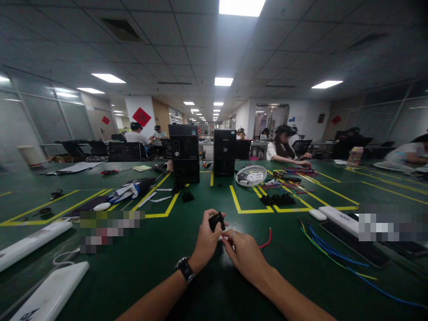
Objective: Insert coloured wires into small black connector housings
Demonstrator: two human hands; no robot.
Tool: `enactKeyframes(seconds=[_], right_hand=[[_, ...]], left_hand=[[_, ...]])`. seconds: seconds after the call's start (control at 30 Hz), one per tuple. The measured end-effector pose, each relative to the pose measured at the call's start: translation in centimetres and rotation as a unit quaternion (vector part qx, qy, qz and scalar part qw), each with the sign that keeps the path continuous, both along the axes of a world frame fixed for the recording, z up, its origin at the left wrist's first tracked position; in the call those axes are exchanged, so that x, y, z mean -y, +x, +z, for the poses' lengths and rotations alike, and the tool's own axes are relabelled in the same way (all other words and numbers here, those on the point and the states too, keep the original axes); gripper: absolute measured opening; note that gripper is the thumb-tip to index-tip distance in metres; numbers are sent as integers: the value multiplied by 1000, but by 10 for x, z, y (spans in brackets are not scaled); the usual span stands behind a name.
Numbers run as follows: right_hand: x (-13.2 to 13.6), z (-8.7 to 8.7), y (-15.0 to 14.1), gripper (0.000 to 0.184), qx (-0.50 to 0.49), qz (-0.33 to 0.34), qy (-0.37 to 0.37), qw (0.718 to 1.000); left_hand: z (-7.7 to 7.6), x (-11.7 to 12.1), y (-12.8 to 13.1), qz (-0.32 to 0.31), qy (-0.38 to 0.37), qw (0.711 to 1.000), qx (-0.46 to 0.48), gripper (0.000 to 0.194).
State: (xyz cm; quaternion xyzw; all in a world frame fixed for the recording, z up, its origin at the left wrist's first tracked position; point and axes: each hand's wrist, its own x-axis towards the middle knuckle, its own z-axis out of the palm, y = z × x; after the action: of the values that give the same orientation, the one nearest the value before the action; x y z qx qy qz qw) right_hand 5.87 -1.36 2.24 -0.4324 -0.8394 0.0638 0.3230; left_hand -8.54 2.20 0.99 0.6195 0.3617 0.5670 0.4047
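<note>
My left hand [209, 236], with a dark watch at its wrist, is closed around a small black plastic part [216, 220]; its exact kind I cannot make out. Close against it, my right hand [242, 252] pinches a red wire [266, 241] between thumb and fingers. The wire's other end curves out to the right past the knuckles. Whether its held end sits inside the black part is hidden by my fingers. Beyond my hands, a row of similar black parts [277, 199] lies on the right, and a few more black pieces [187, 196] lie left of centre.
Two black computer towers [224, 154] stand upright at the back of the green table [160, 258]. A white basket [251, 175] is beside them. Blue and yellow-green wires [329, 243] and a white power bank [339, 219] lie right; white power strips [50, 294] lie left. A person [281, 149] sits opposite.
</note>
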Motion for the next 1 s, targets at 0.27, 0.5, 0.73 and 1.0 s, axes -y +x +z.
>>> enactKeyframes(seconds=[0.27, 0.5, 0.73, 1.0], right_hand=[[0, 3, 4, 12, 25, -54, 29, 998], [-2, -8, 0, 11, 20, 3, 61, 998], [1, 2, 3, 6, 10, -23, 28, 999], [5, 0, 2, 14, 15, -6, -3, 1000]], left_hand=[[3, -2, 3, 27, 69, 991, -115, 12], [3, 0, 1, 62, 66, 988, -122, 18], [8, 0, 0, 61, 85, 980, -170, 20], [6, -5, -13, 56, 122, 968, -210, 28]])
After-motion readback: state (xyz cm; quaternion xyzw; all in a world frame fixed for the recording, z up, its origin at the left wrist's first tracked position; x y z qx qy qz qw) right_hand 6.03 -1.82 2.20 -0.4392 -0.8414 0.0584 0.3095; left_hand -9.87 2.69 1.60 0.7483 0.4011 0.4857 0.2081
